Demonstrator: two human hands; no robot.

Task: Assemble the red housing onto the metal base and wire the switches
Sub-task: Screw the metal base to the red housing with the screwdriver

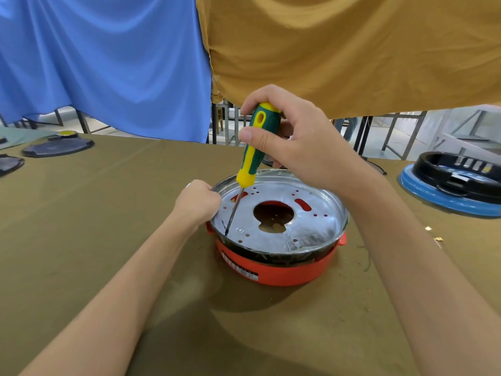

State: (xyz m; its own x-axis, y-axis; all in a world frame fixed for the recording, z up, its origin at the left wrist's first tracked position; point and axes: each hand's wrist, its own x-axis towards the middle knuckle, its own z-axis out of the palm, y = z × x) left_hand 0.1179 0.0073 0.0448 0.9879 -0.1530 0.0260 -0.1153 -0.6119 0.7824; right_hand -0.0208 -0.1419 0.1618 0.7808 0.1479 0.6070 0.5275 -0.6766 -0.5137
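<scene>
Gripping: right hand (295,137) holds green-and-yellow-handled screwdriver (250,158); left hand (199,200) grips round silver metal base (311,221) rim.
Hidden: screw under tip, left fingertips.
Axis: shaft steep, tip down-left.

1. The red housing (276,270) is a round, low plastic shell that sits just right of the frame's centre on the olive-brown cloth. A striped label with white and dark marks runs along its lower left wall, and small red tabs stick out at its left and right sides.
2. The metal base (279,213) is a shiny, shallow silver dish that lies in the top of the housing, with a dark band under its rim. Its floor has a large round central hole with a notch toward the viewer, several small holes and a few slots, through which red shows.
</scene>
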